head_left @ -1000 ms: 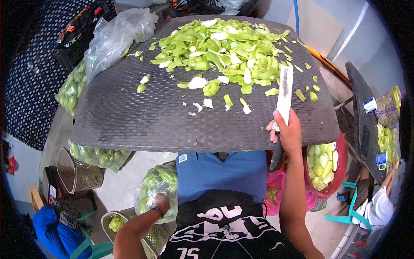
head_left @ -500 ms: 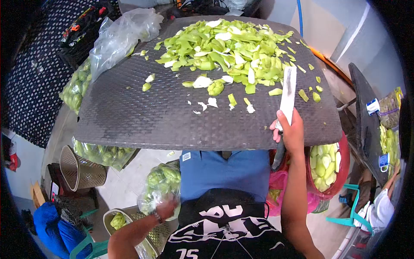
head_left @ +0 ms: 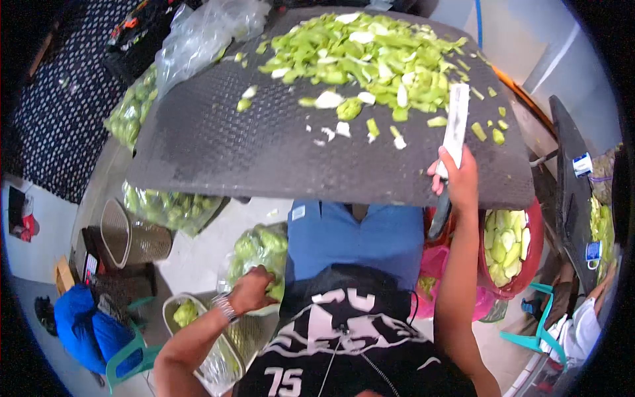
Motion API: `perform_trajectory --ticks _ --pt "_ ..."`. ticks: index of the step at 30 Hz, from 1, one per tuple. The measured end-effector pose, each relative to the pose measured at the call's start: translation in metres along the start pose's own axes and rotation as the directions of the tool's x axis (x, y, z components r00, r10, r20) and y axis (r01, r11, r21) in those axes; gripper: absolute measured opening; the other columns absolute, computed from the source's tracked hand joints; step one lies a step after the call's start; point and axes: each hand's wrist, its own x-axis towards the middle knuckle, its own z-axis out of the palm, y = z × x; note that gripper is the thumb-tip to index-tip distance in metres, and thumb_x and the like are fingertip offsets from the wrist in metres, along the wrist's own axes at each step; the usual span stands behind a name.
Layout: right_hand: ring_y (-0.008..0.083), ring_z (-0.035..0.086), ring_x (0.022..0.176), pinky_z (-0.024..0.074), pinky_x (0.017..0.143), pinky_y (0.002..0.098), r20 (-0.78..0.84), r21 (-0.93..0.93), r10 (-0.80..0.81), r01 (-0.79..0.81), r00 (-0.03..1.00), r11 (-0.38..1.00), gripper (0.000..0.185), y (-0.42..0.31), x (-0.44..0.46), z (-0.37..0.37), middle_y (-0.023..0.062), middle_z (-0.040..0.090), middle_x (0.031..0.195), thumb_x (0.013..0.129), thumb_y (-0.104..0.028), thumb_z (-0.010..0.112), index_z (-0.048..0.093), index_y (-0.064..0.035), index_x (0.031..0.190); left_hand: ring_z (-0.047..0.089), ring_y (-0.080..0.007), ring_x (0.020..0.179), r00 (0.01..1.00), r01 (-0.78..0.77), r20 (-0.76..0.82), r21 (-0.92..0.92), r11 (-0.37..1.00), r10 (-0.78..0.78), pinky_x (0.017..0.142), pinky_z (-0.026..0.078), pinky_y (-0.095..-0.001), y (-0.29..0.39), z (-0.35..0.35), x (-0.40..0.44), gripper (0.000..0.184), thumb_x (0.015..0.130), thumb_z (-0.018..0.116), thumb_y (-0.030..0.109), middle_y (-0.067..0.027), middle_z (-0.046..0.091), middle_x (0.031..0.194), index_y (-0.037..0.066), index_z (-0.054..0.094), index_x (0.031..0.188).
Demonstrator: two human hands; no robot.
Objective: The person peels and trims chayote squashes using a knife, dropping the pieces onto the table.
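Observation:
My right hand (head_left: 458, 177) grips a knife (head_left: 456, 122) at the lower end of its broad, pale blade, over the table's near right part. Its dark handle sticks out below the fingers. Down to the left, beside my lap, my left hand (head_left: 254, 290), with a watch on the wrist, reaches to a clear plastic bag (head_left: 254, 248) of green chayotes. Its fingers curl around a green chayote (head_left: 275, 288), partly hidden by the hand. A heap of green peelings (head_left: 370, 59) covers the far part of the dark woven table (head_left: 264, 159), with a knobbly chayote piece (head_left: 349, 108) in front.
At my right stands a red tub (head_left: 537, 245) of peeled pieces, with a pink bag (head_left: 433, 255) beside it. Plastic baskets (head_left: 149, 241) and more chayote bags (head_left: 173, 208) stand at the left. A person's arm (head_left: 600, 288) shows at the far right, near a green chair (head_left: 546, 324).
My left hand, blurred before at the bag's lower edge, has moved up onto the bag. My right hand still holds the knife upright. The whole view has shifted slightly.

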Motion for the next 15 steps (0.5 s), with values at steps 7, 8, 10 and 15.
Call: perform_trajectory --ticks 7,8,10,15 --pt "0.0144 0.059 0.047 0.0448 0.042 0.0276 0.008 -0.043 -0.012 0.013 1.0 0.999 0.025 -0.005 -0.002 0.002 0.0119 0.068 0.075 0.105 -0.025 0.061 0.055 -0.0016 0.112 0.07 -0.0448 0.09 0.967 0.247 -0.049 -0.084 0.965 -0.252 0.079 0.057 -0.053 -0.043 0.12 -0.001 0.03 0.086 0.07 0.021 -0.0242 0.069 0.097 0.0 0.065 0.106" --pt "0.0143 0.059 0.048 0.0449 0.042 0.0274 0.013 -0.05 0.002 -0.001 1.0 0.999 0.025 -0.005 -0.002 0.001 0.0117 0.068 0.075 0.105 -0.025 0.061 0.056 -0.0016 0.112 0.07 -0.0456 0.09 0.963 0.214 -0.147 -0.094 0.972 -0.226 0.08 0.057 -0.053 -0.054 0.146 -0.001 0.032 0.086 0.071 0.023 -0.025 0.07 0.097 -0.001 0.065 0.106" --pt "0.014 0.059 0.048 0.0449 0.042 0.027 -0.003 -0.044 -0.017 0.017 1.0 0.999 0.024 -0.003 -0.002 0.002 0.0112 0.068 0.075 0.104 -0.025 0.061 0.056 -0.0021 0.111 0.07 -0.0459 0.091 0.941 0.282 -0.156 -0.136 0.95 -0.302 0.081 0.057 -0.0528 -0.068 0.169 0.007 0.036 0.085 0.073 0.026 -0.0263 0.07 0.097 -0.001 0.065 0.107" --pt "0.013 0.059 0.048 0.0446 0.041 0.0266 -0.043 -0.013 -0.027 0.026 0.999 1.0 0.023 -0.001 -0.008 0.003 0.01 0.069 0.075 0.104 -0.025 0.062 0.057 -0.003 0.109 0.073 -0.0415 0.088 0.805 0.593 0.132 -0.231 0.772 -0.579 0.079 0.058 -0.052 -0.076 0.179 0.034 0.036 0.08 0.078 0.031 -0.0239 0.074 0.093 0.0 0.072 0.098"
